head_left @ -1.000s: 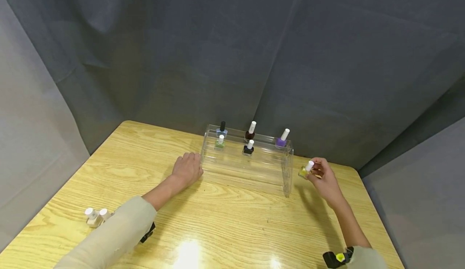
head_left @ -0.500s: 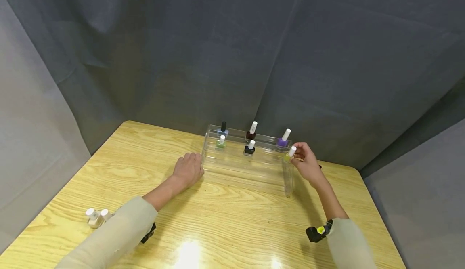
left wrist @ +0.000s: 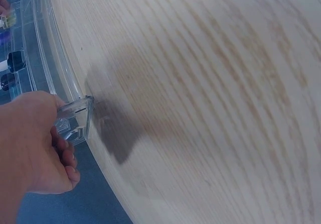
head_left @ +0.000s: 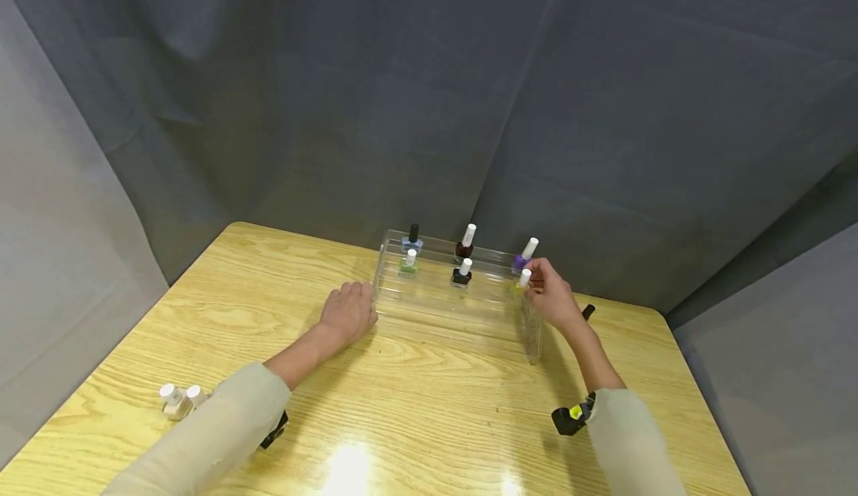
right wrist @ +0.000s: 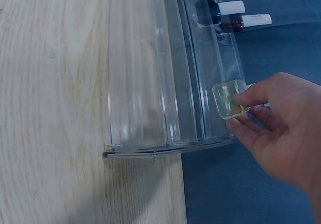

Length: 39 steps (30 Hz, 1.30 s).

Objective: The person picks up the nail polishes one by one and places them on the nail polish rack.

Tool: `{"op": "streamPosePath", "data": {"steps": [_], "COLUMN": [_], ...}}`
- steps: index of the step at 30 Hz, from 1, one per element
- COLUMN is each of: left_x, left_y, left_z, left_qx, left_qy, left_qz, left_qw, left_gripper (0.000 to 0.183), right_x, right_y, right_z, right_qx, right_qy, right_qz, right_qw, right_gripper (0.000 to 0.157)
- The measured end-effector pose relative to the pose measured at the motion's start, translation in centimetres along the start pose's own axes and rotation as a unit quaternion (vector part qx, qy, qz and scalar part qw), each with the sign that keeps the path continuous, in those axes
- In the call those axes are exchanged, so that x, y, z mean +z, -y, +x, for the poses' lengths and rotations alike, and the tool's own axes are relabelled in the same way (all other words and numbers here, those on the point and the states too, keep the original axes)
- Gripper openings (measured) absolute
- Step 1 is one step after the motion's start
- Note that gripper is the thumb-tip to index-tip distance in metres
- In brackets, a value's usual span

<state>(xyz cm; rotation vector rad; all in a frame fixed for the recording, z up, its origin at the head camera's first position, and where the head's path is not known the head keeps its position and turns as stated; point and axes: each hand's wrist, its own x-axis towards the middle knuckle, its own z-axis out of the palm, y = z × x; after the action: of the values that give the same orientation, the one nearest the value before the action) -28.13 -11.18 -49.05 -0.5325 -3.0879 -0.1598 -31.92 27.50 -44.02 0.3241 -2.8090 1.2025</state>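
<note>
One yellow bottle [right wrist: 226,98], cap [head_left: 526,278] up (long axis tilted right), in right-hand grip [head_left: 551,295], left hand [head_left: 348,313] round rack [head_left: 429,308]

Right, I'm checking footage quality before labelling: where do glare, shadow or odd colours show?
Head view: white glare low on the yellow wood-grain table; left wrist view: a dark shadow beside the clear stepped plastic rack, the wood looking paler; right wrist view: the grey fabric backdrop looks blue, with a softer shadow on the table.

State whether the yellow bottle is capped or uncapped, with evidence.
Capped: in the head view, a white cap sits on the yellow bottle the right hand pinches.
</note>
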Motion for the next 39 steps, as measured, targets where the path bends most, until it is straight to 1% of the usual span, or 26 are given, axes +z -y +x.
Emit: {"op": "streamPosePath", "data": {"steps": [2,5,14,20,24,28,33,36,39], "left_x": [0.0,0.0,0.1,0.1,0.1,0.2,0.3,0.2,0.2], "left_y": [0.0,-0.1,0.0,-0.1,0.0,-0.1,0.0,0.0,-0.1], "left_z": [0.0,-0.1,0.0,0.1,0.1,0.1,0.2,0.2,0.1], "left_qx": [0.001,0.001,-0.001,-0.006,-0.006,-0.006,-0.007,-0.006,-0.007], "left_qy": [0.0,-0.002,-0.001,-0.002,-0.001,0.002,0.003,0.004,0.004], "left_qz": [-0.002,-0.003,0.005,-0.001,-0.002,0.0,0.002,0.001,-0.003], "left_qw": [1.0,1.0,1.0,1.0,1.0,1.0,1.0,1.0,1.0], "left_gripper": [0.022,0.022,0.022,0.021,0.021,0.021,0.021,0.021,0.02], "right_x": [0.2,0.5,0.6,0.5,0.3,-0.3,-1.4,-2.3,-3.2], "right_y": [-0.2,-0.3,-0.1,0.1,0.5,0.9,1.4,1.1,0.5], "right_z": [0.0,0.0,0.0,-0.2,-0.3,-0.8,-1.7,-2.1,-2.5], "right_qx": [-0.006,-0.011,-0.012,-0.002,-0.002,-0.008,-0.011,-0.016,-0.018], "right_qy": [0.003,0.001,-0.002,-0.004,-0.006,-0.016,-0.044,-0.067,-0.082], "right_qz": [-0.019,-0.03,-0.036,-0.035,-0.047,-0.043,-0.036,-0.042,-0.038], "right_qw": [1.0,1.0,0.999,0.999,0.999,0.999,0.998,0.997,0.996], "right_gripper": [0.035,0.036,0.036,0.037,0.038,0.037,0.035,0.034,0.035]}}
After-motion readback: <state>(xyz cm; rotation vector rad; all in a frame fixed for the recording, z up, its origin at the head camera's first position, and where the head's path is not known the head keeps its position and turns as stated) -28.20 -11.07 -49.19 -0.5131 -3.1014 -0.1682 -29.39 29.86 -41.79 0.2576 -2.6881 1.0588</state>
